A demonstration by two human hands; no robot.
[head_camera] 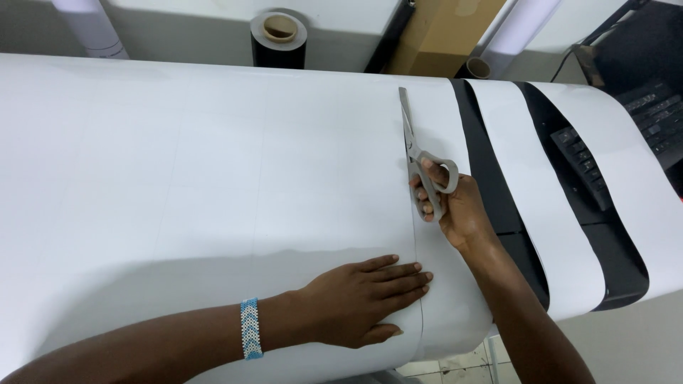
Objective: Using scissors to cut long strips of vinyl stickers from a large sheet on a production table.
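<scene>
Ahead of the right hand (455, 208), the white sheet (213, 163) runs flat and open past the scissor tips to the table's far edge. Left of it lies broad unobstructed sheet, except near the body, where the left hand (363, 302) lies flat just beside the cut line. To its right, cut white strips (526, 171) and a black keyboard (583, 160) crowd the surface. Beyond the far edge stand a black roll (279, 37) and a cardboard box (441, 35).
</scene>
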